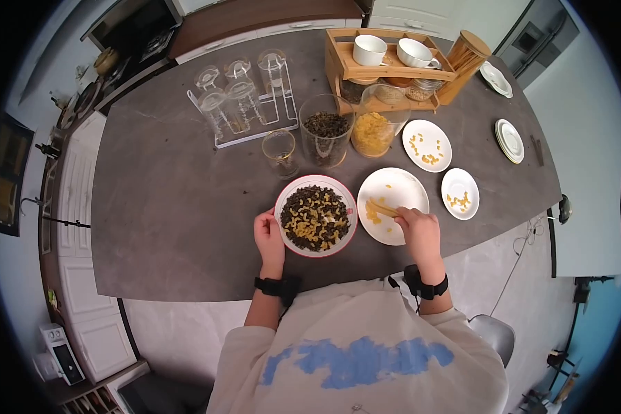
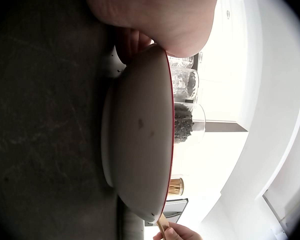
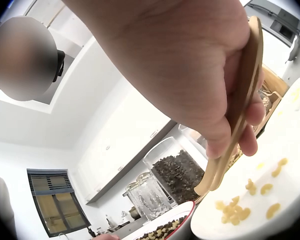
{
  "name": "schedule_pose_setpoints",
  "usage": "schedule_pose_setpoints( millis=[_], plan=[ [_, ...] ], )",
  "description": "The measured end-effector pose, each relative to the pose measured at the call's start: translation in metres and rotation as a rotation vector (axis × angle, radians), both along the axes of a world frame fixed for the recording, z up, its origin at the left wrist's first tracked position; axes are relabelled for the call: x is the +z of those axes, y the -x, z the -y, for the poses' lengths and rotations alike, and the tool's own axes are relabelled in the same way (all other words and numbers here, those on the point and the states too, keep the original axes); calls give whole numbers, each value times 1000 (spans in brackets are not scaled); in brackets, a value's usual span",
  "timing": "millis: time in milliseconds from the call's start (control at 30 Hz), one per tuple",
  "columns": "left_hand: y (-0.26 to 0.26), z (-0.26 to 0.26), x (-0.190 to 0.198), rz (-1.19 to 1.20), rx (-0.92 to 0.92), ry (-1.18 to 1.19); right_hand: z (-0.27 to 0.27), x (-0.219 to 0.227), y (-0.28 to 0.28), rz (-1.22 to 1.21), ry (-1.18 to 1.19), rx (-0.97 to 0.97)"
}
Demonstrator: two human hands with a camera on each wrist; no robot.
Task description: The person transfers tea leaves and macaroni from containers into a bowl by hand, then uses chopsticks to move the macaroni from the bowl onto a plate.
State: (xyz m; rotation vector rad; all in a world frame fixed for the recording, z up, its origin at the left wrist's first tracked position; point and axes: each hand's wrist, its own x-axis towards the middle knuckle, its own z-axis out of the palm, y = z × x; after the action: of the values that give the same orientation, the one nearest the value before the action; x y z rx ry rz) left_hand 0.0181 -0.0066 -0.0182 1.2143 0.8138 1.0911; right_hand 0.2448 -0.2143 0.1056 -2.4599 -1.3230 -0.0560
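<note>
My left hand (image 1: 269, 238) holds the left side of a white red-rimmed bowl (image 1: 317, 181). Dark dried pieces fill the bowl, with yellow macaroni (image 1: 315, 224) scattered over them. In the left wrist view the bowl's outer wall (image 2: 140, 120) stands over the table, with my left hand at its rim. Small wooden tongs (image 1: 383, 208) are gripped in my right hand (image 1: 422, 234). Their tips are close together over a white plate (image 1: 408, 186), right by a little heap of macaroni (image 3: 233, 212). In the right wrist view nothing shows between the tips.
Behind the bowl stand an empty glass (image 1: 281, 153), a jar of dark pieces (image 1: 326, 148) and a jar of macaroni (image 1: 374, 134). Two small plates (image 1: 428, 130) (image 1: 460, 178) with macaroni lie at right. A glass rack (image 1: 221, 145) and wooden shelf (image 1: 334, 58) stand farther back.
</note>
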Motion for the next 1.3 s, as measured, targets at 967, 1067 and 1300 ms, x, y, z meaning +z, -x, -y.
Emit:
schedule_pose_setpoints(
  millis=[967, 1067, 1300],
  plan=[
    [2, -2, -2, 3, -10, -6, -56, -17, 20, 63, -12, 248],
    [1, 0, 0, 12, -7, 16, -65, -20, 19, 71, -7, 264],
    [1, -1, -3, 29, -3, 10, -77, -19, 18, 78, 45, 245]
  ],
)
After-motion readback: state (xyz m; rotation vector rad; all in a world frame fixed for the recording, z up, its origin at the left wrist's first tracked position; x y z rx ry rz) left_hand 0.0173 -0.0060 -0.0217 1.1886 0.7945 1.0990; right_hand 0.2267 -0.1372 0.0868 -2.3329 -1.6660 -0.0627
